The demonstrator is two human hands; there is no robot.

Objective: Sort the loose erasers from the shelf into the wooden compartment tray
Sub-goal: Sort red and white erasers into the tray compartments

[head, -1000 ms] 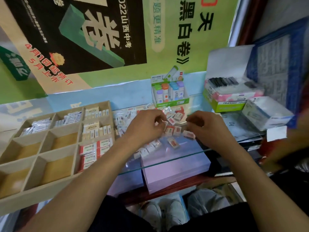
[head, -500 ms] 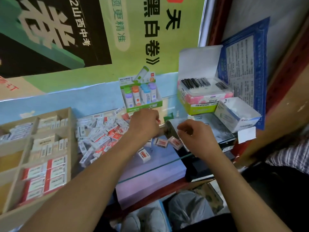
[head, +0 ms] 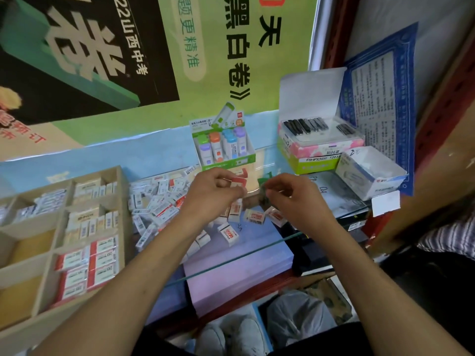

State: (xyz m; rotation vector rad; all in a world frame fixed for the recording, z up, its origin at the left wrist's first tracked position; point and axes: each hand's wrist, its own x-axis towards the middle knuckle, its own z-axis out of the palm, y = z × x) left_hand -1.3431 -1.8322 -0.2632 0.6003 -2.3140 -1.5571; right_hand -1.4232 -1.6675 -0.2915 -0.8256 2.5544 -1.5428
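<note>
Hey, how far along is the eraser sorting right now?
Partly done. The wooden tray already has several compartments filled with erasers, red-and-white ones nearest, while others are bare. The left hand grips a red-and-white eraser; what the right hand pinches is unclear. A big loose pile waits on the glass shelf.

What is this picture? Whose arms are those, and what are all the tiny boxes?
There is no machine here. A person wears a camera on their head, so you see what they see, looking down at their own arms. The left hand pinches a red and white eraser. The right hand has its fingers curled around something small that I cannot make out. The tiny boxes are a pile of loose erasers lying on a glass shelf. On the left stands a wooden tray with compartments; some hold neat rows of erasers, others look bare. Boxes of other stationery stand behind.
</note>
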